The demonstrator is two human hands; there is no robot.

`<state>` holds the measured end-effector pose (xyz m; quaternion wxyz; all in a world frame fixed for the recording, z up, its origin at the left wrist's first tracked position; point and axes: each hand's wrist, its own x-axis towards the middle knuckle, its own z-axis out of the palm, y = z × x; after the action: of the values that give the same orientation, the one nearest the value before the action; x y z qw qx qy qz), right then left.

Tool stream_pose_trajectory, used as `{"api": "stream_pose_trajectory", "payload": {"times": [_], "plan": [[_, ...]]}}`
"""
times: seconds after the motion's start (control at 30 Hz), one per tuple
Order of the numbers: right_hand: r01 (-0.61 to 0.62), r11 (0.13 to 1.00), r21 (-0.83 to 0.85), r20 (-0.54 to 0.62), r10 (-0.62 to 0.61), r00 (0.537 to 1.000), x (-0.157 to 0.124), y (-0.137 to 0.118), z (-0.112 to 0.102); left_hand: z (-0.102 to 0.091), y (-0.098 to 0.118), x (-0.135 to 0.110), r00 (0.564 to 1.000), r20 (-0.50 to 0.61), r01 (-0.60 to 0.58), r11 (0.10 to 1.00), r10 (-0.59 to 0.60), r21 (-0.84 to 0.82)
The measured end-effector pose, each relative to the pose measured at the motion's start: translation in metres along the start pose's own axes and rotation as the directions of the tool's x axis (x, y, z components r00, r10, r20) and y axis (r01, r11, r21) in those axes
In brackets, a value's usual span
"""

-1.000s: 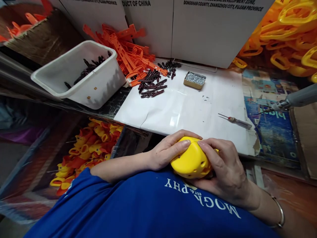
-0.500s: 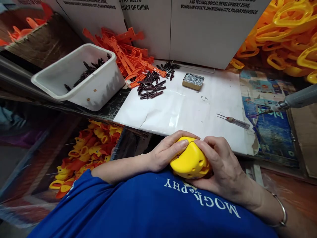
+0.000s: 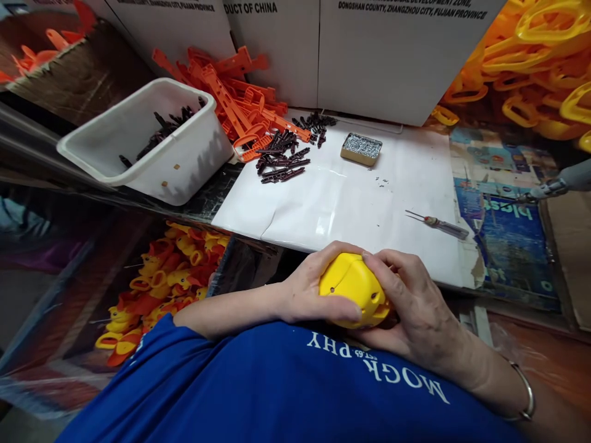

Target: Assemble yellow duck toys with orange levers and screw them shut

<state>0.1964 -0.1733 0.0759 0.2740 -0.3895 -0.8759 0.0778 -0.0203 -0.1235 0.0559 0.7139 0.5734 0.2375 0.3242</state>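
Fingers [image 3: 329,253] and thumb of the left hand [image 3: 300,289] clamp one side of a yellow toy piece [image 3: 351,277]; the right hand [image 3: 415,311] grips the other, holding it between them above the blue shirt [image 3: 258,387]. Beyond, the bench [image 3: 318,203] carries a pronged tool [image 3: 438,226] and a small tin [image 3: 361,149].

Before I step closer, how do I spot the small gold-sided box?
Find the flat white sheet in the middle. Toward its far edge, right of the slender dark pieces, sits the small rectangular gold-sided box. Unlike those loose pieces, it is filled with tiny silvery bits.
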Motion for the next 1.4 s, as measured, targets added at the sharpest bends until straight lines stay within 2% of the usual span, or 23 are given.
{"api": "stream_pose_trajectory", "payload": {"times": [0.13,0.2,0.3,0.4,0.47,0.53,0.67,0.77,0.87,0.97,1.03,1.27,1.4], "plan": [[0.026,1.000,-0.010,-0.007,-0.026,1.000,0.002,0.001,0.001,0.003,0.013,0.003,0.998,0.001,0.066,0.986,-0.067,0.156],[0.031,0.999,0.012,0.004,-0.031,1.000,0.002,0.005,-0.001,0.003,0.014,0.003,0.999,0.006,0.048,0.977,-0.050,0.207],[-0.021,0.996,0.087,0.089,0.014,0.996,0.003,0.017,-0.010,-0.002,0.007,0.003,0.998,0.017,-0.070,0.978,0.068,0.197],[-0.090,0.986,0.141,0.211,0.059,0.976,0.005,0.033,-0.022,-0.010,0.001,0.005,0.971,0.051,-0.241,0.951,0.235,0.196],[-0.141,0.975,0.170,0.284,0.089,0.955,0.007,0.038,-0.028,-0.015,0.003,0.007,0.956,0.082,-0.293,0.930,0.282,0.220],[-0.188,0.965,0.181,0.319,0.123,0.940,0.010,0.039,-0.030,-0.018,0.009,0.008,0.966,0.110,-0.256,0.925,0.234,0.281],[-0.233,0.964,0.126,0.282,0.191,0.940,0.014,0.037,-0.026,-0.016,0.024,0.009,0.994,0.084,-0.099,0.866,0.066,0.490],[-0.304,0.936,0.177,0.335,0.233,0.913,0.017,0.042,-0.028,-0.016,0.027,0.010,0.993,0.066,-0.116,0.814,0.096,0.569],[-0.381,0.870,0.313,0.492,0.194,0.848,0.020,0.055,-0.036,-0.020,0.023,0.010,0.987,0.088,-0.163,0.817,0.137,0.553],[-0.470,0.800,0.372,0.627,0.157,0.763,0.023,0.066,-0.041,-0.025,0.022,0.012,0.992,0.080,-0.127,0.843,0.099,0.523],[-0.515,0.755,0.406,0.671,0.136,0.729,0.025,0.068,-0.040,-0.027,0.024,0.016,0.994,0.084,-0.103,0.851,0.069,0.516],[-0.588,0.644,0.490,0.697,0.115,0.708,0.024,0.067,-0.029,-0.026,0.027,0.021,0.994,0.094,-0.001,0.870,-0.053,0.493],[-0.639,0.589,0.494,0.741,0.098,0.664,0.025,0.074,-0.026,-0.025,0.032,0.024,0.982,0.022,0.153,0.863,-0.187,0.481]]}}
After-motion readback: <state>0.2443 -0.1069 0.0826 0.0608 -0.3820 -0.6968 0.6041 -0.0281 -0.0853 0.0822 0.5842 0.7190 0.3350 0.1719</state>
